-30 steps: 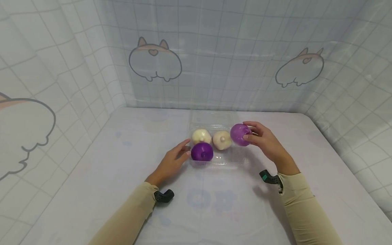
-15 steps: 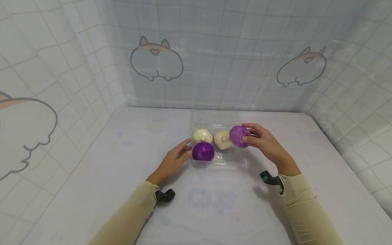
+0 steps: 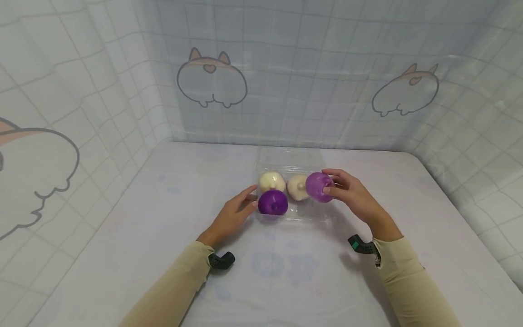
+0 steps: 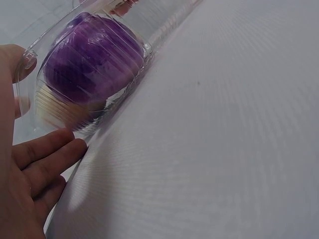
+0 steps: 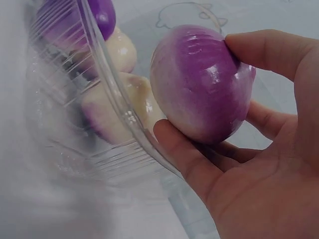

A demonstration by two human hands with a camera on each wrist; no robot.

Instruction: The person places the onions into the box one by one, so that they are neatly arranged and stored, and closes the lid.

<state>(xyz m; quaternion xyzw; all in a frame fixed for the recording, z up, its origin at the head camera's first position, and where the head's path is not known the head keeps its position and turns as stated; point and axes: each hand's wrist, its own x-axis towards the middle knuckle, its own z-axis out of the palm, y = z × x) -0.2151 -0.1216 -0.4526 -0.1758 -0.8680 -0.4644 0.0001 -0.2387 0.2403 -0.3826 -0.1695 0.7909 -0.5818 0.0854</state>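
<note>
In the head view, a clear plastic clamshell box lies with its lid folded back. Inside are a pale onion, a second pale onion to its right, and a dark purple onion at front left. My right hand grips a purple-and-white onion between thumb and fingers, over the box's right side. The right wrist view shows this onion just outside the rim. My left hand touches the box's left side with loosely extended fingers, some below the box wall.
A white patterned cloth covers the table. Behind it and at both sides hang white grid-patterned curtains with cartoon animals. A black wrist mount sits on the left sleeve and another mount on the right.
My right hand has lowered slightly with its onion, toward the box's right front. My left hand stays at the box's left side. The whole view shifts slightly.
</note>
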